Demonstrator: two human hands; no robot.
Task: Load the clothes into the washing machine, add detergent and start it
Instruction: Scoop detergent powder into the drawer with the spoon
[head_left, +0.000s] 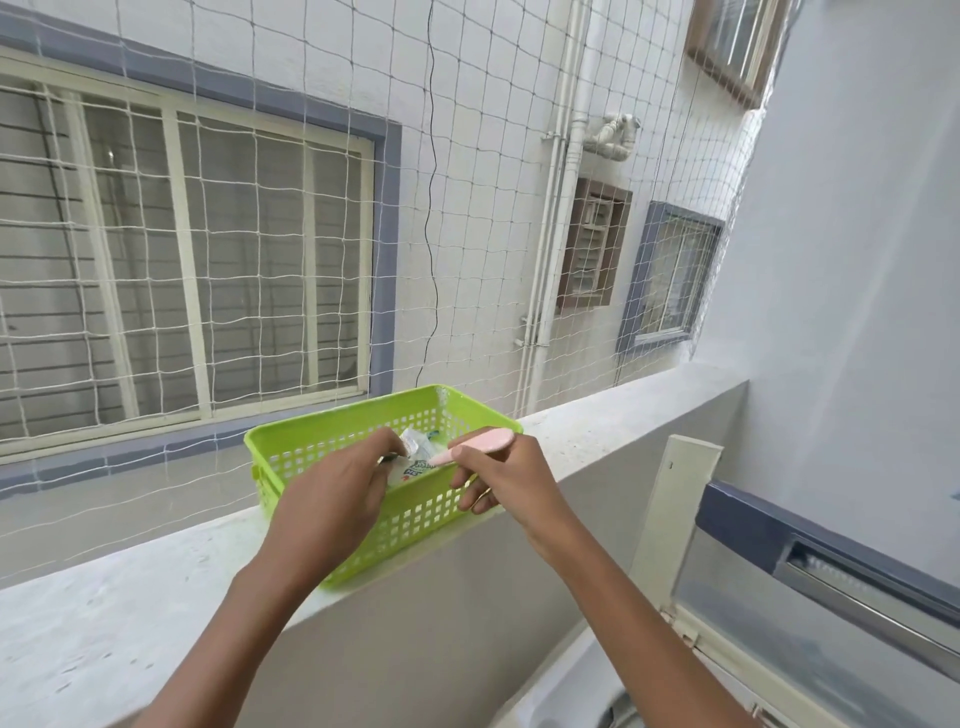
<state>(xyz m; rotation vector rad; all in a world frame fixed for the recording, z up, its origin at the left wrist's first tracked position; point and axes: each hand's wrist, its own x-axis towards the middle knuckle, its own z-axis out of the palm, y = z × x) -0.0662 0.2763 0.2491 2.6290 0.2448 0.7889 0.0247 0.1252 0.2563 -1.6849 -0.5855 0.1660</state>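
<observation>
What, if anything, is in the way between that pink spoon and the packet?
Nothing visible. The right hand holds the spoon above the open-topped basket, with one end already at the packet, which the left hand pinches inside the basket.

Basket (426, 519) showing lime green, square-hole lattice; spoon (480, 444) showing pale pink; packet (415, 460) showing white, blue-red print; window surround (385, 260) showing grey-blue.

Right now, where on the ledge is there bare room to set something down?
Bare ledge lies left of the green basket, between netting and inner edge, and right of it up to the side wall. Crowded: inside the basket, where left hand, right hand, packet and pink spoon meet.
</observation>
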